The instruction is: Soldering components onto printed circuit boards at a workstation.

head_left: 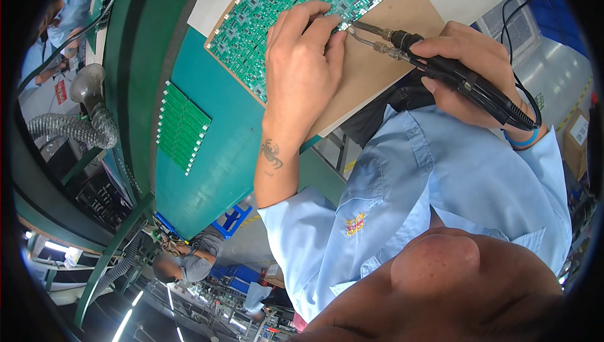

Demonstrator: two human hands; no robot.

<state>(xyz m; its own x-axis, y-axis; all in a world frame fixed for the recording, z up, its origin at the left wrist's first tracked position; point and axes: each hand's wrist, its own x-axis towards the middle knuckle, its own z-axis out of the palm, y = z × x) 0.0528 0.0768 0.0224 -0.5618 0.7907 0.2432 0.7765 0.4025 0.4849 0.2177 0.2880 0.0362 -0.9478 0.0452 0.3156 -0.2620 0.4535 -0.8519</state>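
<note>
My right hand point(469, 68) is wrapped round the black handle of a soldering iron point(465, 84). A thin bent metal tube runs beside its tip, and the two meet at the edge of a green circuit board panel point(251, 33). My left hand point(305, 59) rests over the panel, its fingers curled and the thumb close to the index finger beside the iron's tip. Whatever lies between those fingertips is too small to make out. Beneath the panel is a brown board point(396, 15), partly covered by my left hand and the iron.
A smaller green circuit board panel point(182, 125) with pale parts along its edges lies on the green mat point(220, 166) at left. Beyond stands a fume hose point(88, 125) with a clear hood. Black cables hang at right. Other people work in the background.
</note>
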